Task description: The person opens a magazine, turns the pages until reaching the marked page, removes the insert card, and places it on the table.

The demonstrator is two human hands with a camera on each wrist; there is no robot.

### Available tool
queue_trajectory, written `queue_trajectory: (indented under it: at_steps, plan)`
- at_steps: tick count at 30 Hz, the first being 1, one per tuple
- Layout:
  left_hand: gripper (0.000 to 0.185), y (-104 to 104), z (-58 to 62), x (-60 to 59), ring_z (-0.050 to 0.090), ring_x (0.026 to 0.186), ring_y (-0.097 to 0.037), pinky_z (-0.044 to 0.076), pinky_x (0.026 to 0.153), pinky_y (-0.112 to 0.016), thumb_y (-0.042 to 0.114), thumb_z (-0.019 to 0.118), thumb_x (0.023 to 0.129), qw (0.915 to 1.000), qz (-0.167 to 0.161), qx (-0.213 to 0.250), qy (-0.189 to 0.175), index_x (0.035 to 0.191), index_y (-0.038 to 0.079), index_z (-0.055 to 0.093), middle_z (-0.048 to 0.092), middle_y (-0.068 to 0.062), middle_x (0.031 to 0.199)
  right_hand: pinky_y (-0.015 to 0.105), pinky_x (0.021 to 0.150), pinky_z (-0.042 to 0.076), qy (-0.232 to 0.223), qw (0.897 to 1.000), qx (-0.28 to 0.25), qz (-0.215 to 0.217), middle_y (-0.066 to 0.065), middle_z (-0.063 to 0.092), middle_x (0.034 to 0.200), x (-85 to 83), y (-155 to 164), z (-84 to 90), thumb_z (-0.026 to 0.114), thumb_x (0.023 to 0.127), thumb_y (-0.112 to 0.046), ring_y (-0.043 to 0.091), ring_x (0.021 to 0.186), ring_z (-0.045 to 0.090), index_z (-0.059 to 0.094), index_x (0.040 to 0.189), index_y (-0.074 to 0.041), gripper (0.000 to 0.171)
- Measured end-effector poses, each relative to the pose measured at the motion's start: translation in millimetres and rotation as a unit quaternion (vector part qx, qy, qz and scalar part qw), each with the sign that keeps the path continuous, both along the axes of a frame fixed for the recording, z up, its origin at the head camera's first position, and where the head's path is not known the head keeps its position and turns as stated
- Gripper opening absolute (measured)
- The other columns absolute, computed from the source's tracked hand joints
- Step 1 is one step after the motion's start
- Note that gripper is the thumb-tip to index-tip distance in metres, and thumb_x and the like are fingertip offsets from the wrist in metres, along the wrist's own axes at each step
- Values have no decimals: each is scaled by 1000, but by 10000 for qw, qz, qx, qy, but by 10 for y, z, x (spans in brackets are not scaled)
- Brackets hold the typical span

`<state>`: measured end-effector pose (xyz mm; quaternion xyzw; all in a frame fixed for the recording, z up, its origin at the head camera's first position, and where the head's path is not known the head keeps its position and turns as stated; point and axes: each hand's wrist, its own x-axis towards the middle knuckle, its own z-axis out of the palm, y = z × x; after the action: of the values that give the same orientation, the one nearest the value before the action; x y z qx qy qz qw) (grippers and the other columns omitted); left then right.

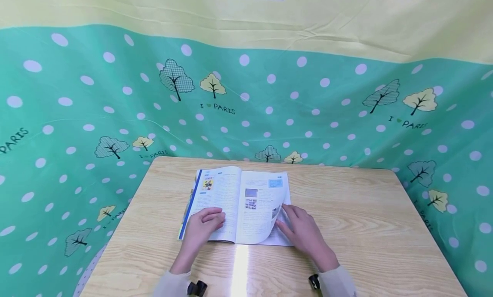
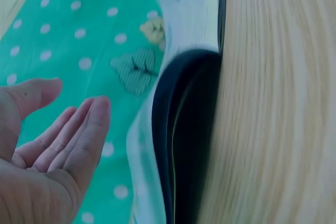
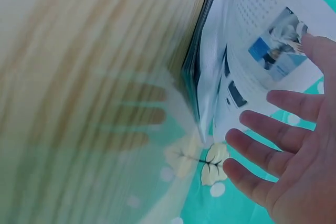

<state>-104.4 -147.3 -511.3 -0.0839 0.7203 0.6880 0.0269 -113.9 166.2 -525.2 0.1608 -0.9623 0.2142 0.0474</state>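
Book lies open mid-surface, spine running away from the person, both hands on it. Right hand fingers straight, slipped under a lifted page whose free edge curls up just left of them; nothing pinched. Left hand rests flat on the left page, fingers relaxed, pressing it down. Right hand is nearer the page; it arcs leftward over the spine toward the left hand. Surface has open room right and front. Dotted cloth stands behind, well apart.
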Motion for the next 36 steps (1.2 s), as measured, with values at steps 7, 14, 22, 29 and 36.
queue_trajectory:
  at_steps: [7, 14, 22, 29, 36]
  plan:
    - [43, 262, 15, -42, 70, 97, -40, 63, 81, -31, 20, 78, 90, 9980, -537, 231, 241, 118, -10, 65, 70, -26, 105, 57, 105, 46, 78, 9995, 65, 302, 20, 54, 138, -20, -146, 22, 62, 98, -46, 38, 127, 51, 43, 152, -12, 67]
    - [44, 418, 22, -49, 69, 98, -43, 63, 82, -32, 17, 77, 90, 9950, -854, 496, 120, 120, -13, 62, 70, -27, 106, 57, 106, 45, 62, 9992, 101, 394, 21, 52, 140, -49, -255, 52, 61, 98, -48, 39, 127, 50, 41, 154, -14, 68]
    - [36, 507, -12, -35, 71, 89, -40, 64, 77, -34, 10, 76, 90, 9918, -1096, 651, -4, 116, -12, 65, 70, -27, 103, 57, 106, 45, -144, 9981, 363, 478, 18, 48, 146, -64, -321, 45, 55, 100, -52, 38, 131, 48, 40, 155, -20, 66]
    - [28, 524, -42, -49, 73, 82, -35, 64, 76, -33, 3, 74, 89, 9916, -1151, 580, -85, 112, -12, 67, 71, -27, 99, 58, 106, 45, -128, 9983, 341, 454, 18, 48, 145, -59, -323, 46, 56, 100, -52, 38, 130, 48, 39, 155, -20, 66]
    - [28, 432, 6, -40, 73, 84, -33, 64, 76, -33, 4, 74, 89, 9949, -910, 411, -130, 112, -10, 68, 73, -21, 97, 58, 106, 45, -47, 9986, 300, 440, 20, 49, 144, -59, -272, 61, 60, 98, -50, 39, 129, 49, 39, 154, -16, 68]
